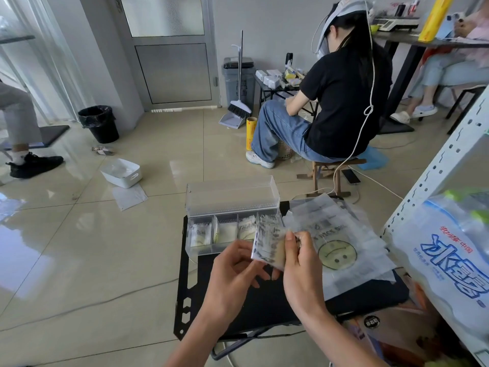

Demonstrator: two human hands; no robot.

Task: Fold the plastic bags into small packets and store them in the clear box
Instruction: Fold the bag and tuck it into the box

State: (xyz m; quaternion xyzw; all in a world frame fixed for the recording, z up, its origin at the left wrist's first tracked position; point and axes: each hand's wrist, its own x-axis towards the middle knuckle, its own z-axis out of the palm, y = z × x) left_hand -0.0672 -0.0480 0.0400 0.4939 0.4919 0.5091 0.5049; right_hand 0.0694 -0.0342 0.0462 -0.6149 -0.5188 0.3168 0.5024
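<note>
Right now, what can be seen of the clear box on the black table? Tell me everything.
The clear box is a long, transparent plastic case at the far left corner of the black table. Its lid stands open, upright behind the base. Dividers split the base into four compartments in a row; the three on the left each hold pale folded packets. The rightmost is mostly hidden behind a folded bag held in front of it, so its contents cannot be told.

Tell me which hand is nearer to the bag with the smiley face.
Right. The right hand sits at the left edge of the smiley bag, pinching the folded packet. The left hand holds the packet's other side, farther left, in front of the clear box.
</note>
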